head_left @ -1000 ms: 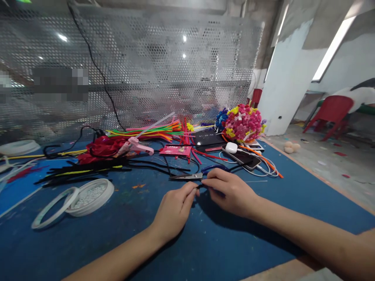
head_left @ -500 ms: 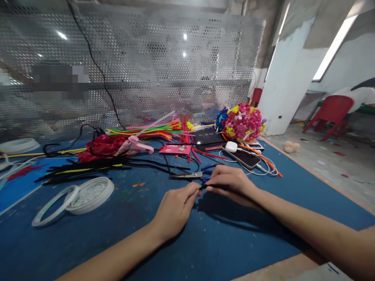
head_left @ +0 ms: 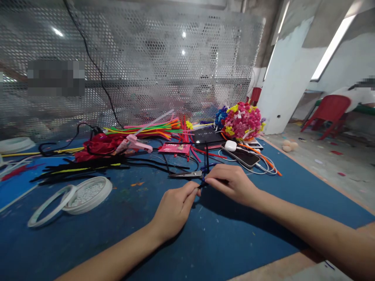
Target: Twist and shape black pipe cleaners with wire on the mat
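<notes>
Perforated metal screen [head_left: 131, 58], red chair [head_left: 326, 112] (far right), littered floor [head_left: 306, 166]

Bare Hands, Bare Forearms

On the near side of the scissors [head_left: 190, 175], the left hand [head_left: 175, 207] is bare, with a smooth, rounded back and slender fingers. A narrow wrist joins it to the left forearm [head_left: 129, 246], bare too, slim in outline and broader farther from the scissors, up to where the view cuts it off. To the right of the scissors' blades, the right hand [head_left: 236, 183] is likewise bare, its knuckles softly rounded. The right forearm [head_left: 299, 218], bare along its visible length, begins at a slim wrist and widens away from the scissors. Fingernails are too small to make out.
</notes>
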